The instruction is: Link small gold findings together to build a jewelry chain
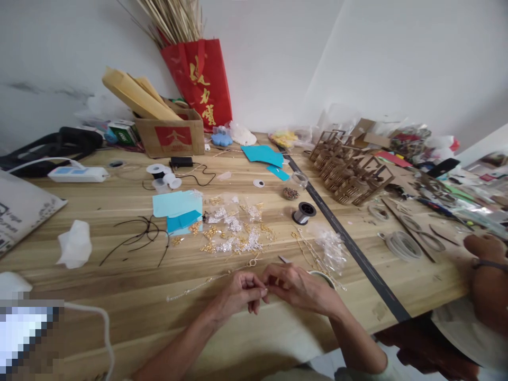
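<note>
My left hand and my right hand meet fingertip to fingertip over the table's front part. Both are pinched closed on something tiny and pale that I cannot make out. A thin beaded chain lies on the wood to the left, running up to a gold ring beyond my fingers. Behind it spread small gold and silver findings, partly in clear bags. Further chains lie to the right. A round tape-like ring is half hidden behind my right wrist.
A wire spool and a bead dish stand beyond my hands. Black cord and crumpled tissue lie left. A dark strip crosses the table. Wooden lattice pieces stand beyond it; another person's arm is at right.
</note>
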Available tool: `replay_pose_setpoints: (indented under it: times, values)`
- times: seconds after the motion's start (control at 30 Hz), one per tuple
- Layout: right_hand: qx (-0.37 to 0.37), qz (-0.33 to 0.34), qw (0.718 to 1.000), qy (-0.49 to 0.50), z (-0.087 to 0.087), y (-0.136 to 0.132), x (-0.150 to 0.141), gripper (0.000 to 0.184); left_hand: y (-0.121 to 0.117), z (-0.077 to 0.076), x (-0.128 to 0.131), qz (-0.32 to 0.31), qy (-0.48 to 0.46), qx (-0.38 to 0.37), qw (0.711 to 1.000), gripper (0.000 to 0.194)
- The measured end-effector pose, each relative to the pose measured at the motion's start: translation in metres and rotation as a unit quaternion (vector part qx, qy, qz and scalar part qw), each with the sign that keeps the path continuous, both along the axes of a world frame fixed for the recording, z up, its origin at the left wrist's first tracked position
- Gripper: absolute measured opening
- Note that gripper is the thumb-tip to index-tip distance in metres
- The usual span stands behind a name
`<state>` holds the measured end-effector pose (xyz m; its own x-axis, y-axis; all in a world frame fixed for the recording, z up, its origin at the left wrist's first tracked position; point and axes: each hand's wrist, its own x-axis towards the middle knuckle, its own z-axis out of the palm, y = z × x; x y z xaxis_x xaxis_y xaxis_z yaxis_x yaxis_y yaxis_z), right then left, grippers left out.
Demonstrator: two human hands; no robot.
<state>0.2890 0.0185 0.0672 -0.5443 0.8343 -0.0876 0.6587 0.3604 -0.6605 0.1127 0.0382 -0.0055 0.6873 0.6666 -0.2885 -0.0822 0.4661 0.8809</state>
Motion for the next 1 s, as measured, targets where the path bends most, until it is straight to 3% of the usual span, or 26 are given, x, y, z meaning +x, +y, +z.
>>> replay_pose_setpoints:
  times: [0.3, 0.5, 0.6, 0.83, 1.0]
  values:
    - [-0.016, -0.01, 0.999, -0.036, -0.013, 0.004, 0.008, 0.006, 0.0, 0.006, 0.0, 0.032, 0.006, 0.014, 0.999, 0.029]
    - [-0.018, 0.048, 0.999, -0.017, -0.01, 0.023, 0.007, 0.017, 0.002, 0.007, 0.001, 0.063, 0.044, 0.031, 0.997, 0.031]
    - [-0.02, 0.069, 0.997, -0.021, -0.014, 0.036, 0.006, 0.015, 0.004, 0.007, 0.002, 0.074, 0.062, 0.033, 0.995, 0.03]
    - [-0.016, -0.013, 1.0, 0.013, -0.036, 0.046, 0.009, 0.009, 0.002, 0.009, 0.004, 0.063, 0.098, 0.046, 0.992, 0.024]
    - [-0.023, -0.043, 0.995, 0.082, -0.042, 0.041, 0.01, 0.01, -0.002, -0.004, 0.0, 0.079, 0.118, 0.1, 0.985, 0.02]
